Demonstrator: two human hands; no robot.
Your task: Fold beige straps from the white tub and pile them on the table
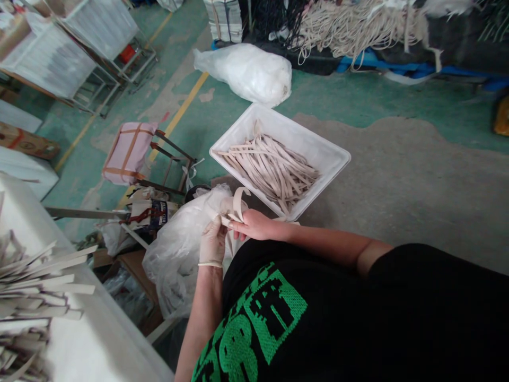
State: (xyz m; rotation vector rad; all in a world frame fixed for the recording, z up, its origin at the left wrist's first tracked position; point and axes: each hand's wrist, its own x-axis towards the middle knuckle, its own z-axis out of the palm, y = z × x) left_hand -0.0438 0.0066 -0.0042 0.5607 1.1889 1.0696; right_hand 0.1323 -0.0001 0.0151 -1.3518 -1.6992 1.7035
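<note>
In front of my body, my gloved left hand [212, 241] pinches a beige strip [238, 202]. My bare right hand [254, 225] is closed on the same strip, right beside the left. The strip's free end curls up above the fingers. Just beyond the hands stands a white plastic tub [330, 150], holding a heap of similar beige strips [274, 167]. A clear plastic bag [178, 254] hangs beside and below my left hand.
At the left, more strips [43, 281] lie on a white table [99, 339]. A stool with a pink padded seat [131, 148] and a stuffed white bag [250, 71] stand on the green floor. Piled cords [358, 29] lie at the back. White bins on trolleys [99, 26] stand far left.
</note>
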